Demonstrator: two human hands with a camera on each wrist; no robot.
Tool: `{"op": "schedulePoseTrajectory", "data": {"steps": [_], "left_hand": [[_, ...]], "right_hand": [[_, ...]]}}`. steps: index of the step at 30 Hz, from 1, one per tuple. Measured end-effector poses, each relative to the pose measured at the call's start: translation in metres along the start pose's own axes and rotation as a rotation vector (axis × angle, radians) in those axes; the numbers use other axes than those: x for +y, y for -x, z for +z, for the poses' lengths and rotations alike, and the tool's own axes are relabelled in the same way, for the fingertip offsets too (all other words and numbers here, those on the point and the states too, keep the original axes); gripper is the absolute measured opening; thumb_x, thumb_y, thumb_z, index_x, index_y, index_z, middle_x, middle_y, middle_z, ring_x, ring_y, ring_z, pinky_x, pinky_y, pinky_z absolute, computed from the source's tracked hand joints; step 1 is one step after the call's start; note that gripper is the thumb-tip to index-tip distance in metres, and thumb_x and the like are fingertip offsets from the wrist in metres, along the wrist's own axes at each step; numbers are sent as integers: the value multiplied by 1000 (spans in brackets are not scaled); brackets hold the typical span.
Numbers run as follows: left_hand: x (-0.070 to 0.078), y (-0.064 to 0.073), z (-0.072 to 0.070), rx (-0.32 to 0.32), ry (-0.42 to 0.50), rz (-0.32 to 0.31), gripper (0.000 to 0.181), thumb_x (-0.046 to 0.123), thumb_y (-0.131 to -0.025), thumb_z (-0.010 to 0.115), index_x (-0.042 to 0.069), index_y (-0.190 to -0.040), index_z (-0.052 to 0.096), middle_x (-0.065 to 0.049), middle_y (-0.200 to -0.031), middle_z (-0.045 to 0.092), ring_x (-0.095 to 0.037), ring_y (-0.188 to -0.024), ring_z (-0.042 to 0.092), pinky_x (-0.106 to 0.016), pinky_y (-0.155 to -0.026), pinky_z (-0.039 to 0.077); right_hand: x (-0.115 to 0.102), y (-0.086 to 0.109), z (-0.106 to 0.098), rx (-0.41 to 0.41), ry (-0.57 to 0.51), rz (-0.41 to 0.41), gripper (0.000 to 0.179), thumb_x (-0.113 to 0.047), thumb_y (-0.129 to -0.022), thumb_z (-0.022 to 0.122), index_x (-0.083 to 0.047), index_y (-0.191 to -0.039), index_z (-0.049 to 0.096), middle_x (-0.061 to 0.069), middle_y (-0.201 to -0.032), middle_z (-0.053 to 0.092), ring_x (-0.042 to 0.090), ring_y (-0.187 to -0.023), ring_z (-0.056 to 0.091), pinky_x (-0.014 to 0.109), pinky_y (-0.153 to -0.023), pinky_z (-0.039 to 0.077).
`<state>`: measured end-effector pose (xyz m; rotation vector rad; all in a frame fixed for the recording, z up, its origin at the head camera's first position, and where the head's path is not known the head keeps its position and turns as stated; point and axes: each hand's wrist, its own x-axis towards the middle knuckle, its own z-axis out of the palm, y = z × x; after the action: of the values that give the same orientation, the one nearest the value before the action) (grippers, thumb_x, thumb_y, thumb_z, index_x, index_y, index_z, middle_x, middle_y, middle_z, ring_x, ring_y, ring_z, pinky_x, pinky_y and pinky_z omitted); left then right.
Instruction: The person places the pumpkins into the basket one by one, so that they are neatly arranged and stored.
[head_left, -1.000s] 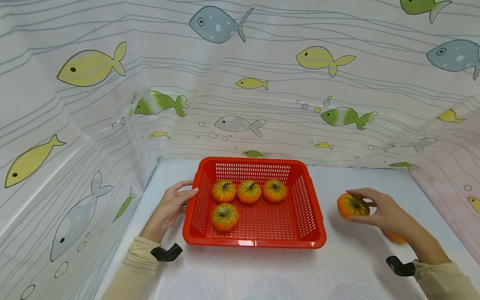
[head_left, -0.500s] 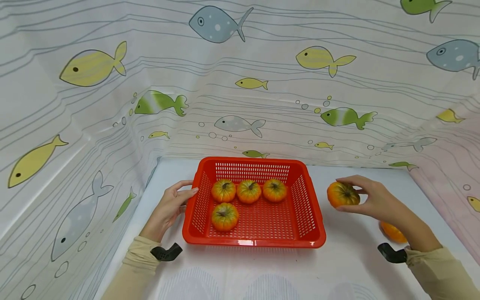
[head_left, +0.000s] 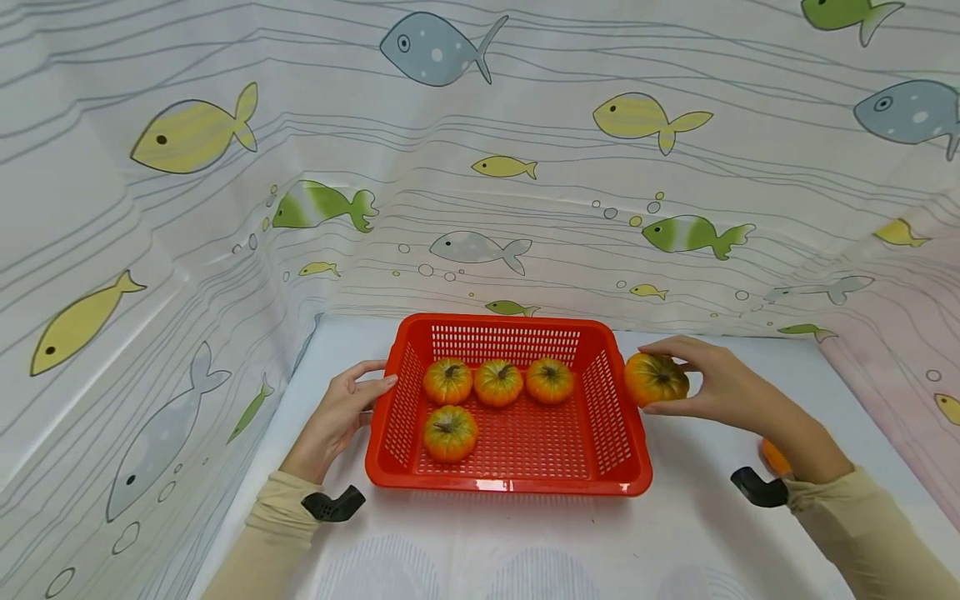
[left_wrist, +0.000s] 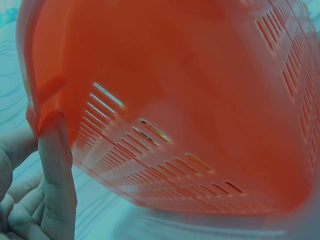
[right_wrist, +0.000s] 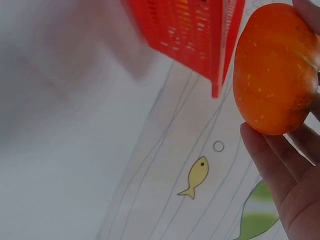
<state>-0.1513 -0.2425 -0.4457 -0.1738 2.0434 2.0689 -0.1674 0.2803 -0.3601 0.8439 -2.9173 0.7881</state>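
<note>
A red plastic basket (head_left: pixel 510 486) with slotted walls stands on the table. Inside it sit several small orange-and-green pumpkins, one of them a pumpkin (head_left: pixel 450 434) at the front left. My left hand (head_left: pixel 337 417) pinches the basket's left rim, and the left wrist view shows its fingers (left_wrist: pixel 57 170) at the rim's edge. Between the thumb and fingers of my right hand (head_left: pixel 712 382) is another pumpkin (head_left: pixel 651 380), held up at the basket's right rim. In the right wrist view this pumpkin (right_wrist: pixel 275 70) appears beside the red wall; whether they touch, I cannot tell.
One more orange pumpkin (head_left: pixel 776 457) lies on the table at the right, partly hidden behind my right forearm. A fish-patterned cloth (head_left: pixel 570 275) hangs behind the table and along both sides. Bare tabletop (head_left: pixel 585 533) lies in front of the basket.
My right hand has moved left with its pumpkin, from over the table at the right to the basket's right rim. My left hand and the basket have stayed in place.
</note>
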Motion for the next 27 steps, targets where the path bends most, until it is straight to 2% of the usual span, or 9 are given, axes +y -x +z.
{"op": "schedulePoseTrajectory", "data": {"steps": [13,21,27], "left_hand": [[3,3,1,-6,10,-14,60,26,-102,67,3,-150,40,8,-95,79,-10,-81,77,-27,-70,64],[4,3,1,-11,17,-9,60,26,-102,67,3,-151,40,8,-95,79,-10,-81,77,-27,-69,64],[3,3,0,-13,16,-9,61,26,-102,67,3,-151,39,7,-96,79,-10,-82,78,-27,-70,64]], "right_hand": [[-25,-21,6,-76,-26,-35,74,-51,-75,90,-22,-137,63,-1,-133,66,20,-120,62,44,-93,61],[-42,-37,14,-143,-36,-72,69,-48,-77,90,-22,-135,65,0,-131,66,18,-115,62,34,-87,60],[-54,-48,23,-189,-25,-97,71,-50,-76,90,-23,-136,64,-2,-134,65,20,-121,62,43,-96,61]]}}
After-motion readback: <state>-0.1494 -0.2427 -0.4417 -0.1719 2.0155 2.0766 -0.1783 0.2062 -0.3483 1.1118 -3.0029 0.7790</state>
